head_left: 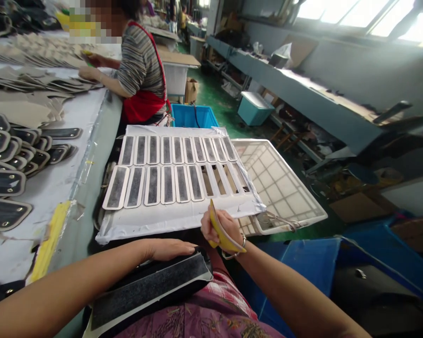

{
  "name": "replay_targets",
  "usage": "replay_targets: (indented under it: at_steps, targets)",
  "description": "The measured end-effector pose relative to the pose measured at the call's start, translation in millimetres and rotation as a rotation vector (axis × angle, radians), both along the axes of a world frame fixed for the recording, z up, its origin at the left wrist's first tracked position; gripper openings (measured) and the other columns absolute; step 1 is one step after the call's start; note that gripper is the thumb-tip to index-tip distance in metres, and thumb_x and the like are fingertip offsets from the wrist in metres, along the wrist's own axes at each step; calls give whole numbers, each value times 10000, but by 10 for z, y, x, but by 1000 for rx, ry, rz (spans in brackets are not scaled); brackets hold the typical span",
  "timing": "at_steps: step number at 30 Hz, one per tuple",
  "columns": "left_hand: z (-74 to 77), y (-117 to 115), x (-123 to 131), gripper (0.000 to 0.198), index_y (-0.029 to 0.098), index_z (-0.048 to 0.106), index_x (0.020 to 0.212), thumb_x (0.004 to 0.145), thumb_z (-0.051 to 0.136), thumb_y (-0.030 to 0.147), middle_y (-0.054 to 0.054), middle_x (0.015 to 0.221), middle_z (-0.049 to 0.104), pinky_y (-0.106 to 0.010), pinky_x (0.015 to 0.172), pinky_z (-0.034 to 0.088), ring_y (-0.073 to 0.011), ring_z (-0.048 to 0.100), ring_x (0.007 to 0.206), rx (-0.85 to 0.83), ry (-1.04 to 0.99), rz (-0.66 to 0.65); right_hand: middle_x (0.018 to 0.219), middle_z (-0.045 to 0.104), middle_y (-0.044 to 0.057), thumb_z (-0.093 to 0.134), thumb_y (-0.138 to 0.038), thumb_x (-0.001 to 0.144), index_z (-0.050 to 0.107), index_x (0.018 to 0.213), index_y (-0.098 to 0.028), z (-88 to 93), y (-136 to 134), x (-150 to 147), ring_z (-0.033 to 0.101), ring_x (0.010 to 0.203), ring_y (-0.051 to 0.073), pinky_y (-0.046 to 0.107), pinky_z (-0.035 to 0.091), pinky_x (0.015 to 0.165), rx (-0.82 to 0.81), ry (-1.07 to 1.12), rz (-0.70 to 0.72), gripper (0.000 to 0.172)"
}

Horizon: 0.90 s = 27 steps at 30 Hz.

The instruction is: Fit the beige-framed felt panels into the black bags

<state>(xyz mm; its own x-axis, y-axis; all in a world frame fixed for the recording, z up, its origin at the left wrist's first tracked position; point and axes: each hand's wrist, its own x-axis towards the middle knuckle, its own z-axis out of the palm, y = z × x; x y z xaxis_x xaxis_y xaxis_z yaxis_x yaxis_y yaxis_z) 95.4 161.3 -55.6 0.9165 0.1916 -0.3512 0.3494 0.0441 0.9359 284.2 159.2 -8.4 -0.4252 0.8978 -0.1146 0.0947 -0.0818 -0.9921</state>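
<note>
My left hand (171, 249) lies flat with fingers stretched out, at the upper edge of a long dark panel with a pale border (151, 286) across my lap. My right hand (227, 230) is closed round a curved yellow pad with a dark edge (218, 227), held just off the front edge of a white-covered board (134, 225). Two rows of dark, pale-rimmed rectangular pieces (168, 184) lie on this board. At the right end of the near row, several cut-out openings (220, 180) show through the board.
Stacked dark eyeleted pieces (3, 183) lie on the left table (84, 122). A co-worker in a striped top (141, 61) works there. A white crate (296, 197) stands right of the board, a blue bin (193, 115) behind it, and blue containers (299, 272) at lower right.
</note>
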Motion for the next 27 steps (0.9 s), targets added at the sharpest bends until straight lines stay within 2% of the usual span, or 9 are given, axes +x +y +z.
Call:
replay_targets:
  at_steps: [2,5,11,16,20,23,27]
  targets:
    - [6,4,36,423,225,512,1237,919,321,429,3,1260,544,-310,1043,261,-207,458,1172,3,-20,4,374,247,-86,239,-514,907,407,537,-183,-12,-91,-135,217,275,60,189,197,307,-150,371,-40,523]
    - [-7,6,46,359,215,567,1145,916,330,358,-1,1193,582,-314,997,318,-211,506,1092,55,-12,-3,372,257,-87,337,-514,890,417,519,-171,15,-143,-234,218,280,47,185,207,332,-262,561,-60,512]
    - [-52,3,38,296,184,595,992,901,332,283,-2,1142,586,-288,952,353,-192,510,1039,88,-12,-34,364,247,-86,294,-577,890,411,506,-169,51,-71,-224,204,277,46,189,218,347,-346,587,-16,572]
    - [-42,14,51,276,183,599,990,876,354,241,14,1148,594,-294,966,344,-196,493,1070,41,20,-26,369,256,-83,269,-572,896,418,504,-167,-21,-72,-208,213,277,44,191,237,356,-360,586,33,583]
    - [-70,19,44,291,198,608,1027,856,380,258,27,1164,595,-314,1003,303,-207,487,1103,-1,127,36,354,270,-72,327,-541,886,455,484,-158,-100,-171,-230,242,278,47,192,202,340,-322,649,-18,570]
    - [-75,1,55,311,188,614,1031,844,387,292,9,1148,607,-348,987,324,-231,504,1081,10,180,82,346,278,-71,384,-534,864,470,474,-154,-158,-243,-291,248,271,46,191,194,321,-270,673,-73,552]
    - [22,-51,84,337,156,625,1023,833,383,295,-16,1108,632,-345,946,371,-233,537,1034,31,222,100,354,289,-71,401,-548,853,480,505,-160,-161,-227,-315,252,269,52,189,173,298,-261,665,-135,527]
